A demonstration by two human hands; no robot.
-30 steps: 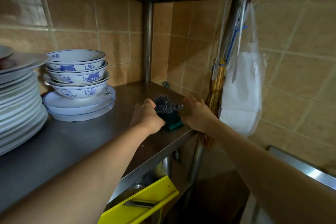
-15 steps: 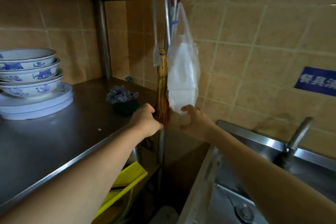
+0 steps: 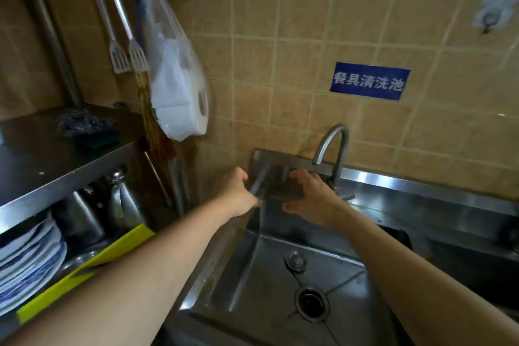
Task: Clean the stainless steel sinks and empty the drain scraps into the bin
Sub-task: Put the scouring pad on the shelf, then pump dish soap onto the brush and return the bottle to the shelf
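Observation:
The stainless steel sink (image 3: 224,270) fills the lower middle, with an open drain (image 3: 310,300) and a round plug (image 3: 295,260) on its floor. A curved faucet (image 3: 334,146) rises at the back rim. My left hand (image 3: 238,194) hovers at the sink's back left corner with fingers curled, its fingertips next to a thin grey bar (image 3: 259,180); nothing shows in its grasp. My right hand (image 3: 311,199) hangs over the basin below the faucet, fingers loosely spread and holding nothing. Steel wool (image 3: 84,122) and a green sponge (image 3: 98,139) lie on the left shelf.
The steel shelf (image 3: 56,174) stands left of the sink, with stacked plates (image 3: 28,261), a yellow board (image 3: 84,270) and metal pots underneath. A bag of paper rolls (image 3: 179,93) and two spatulas (image 3: 129,59) hang between shelf and sink. A second basin (image 3: 463,255) lies to the right.
Both hands left the sponge and steel wool on the shelf and swung right and down over the sink. My view turned from the shelf to the basin.

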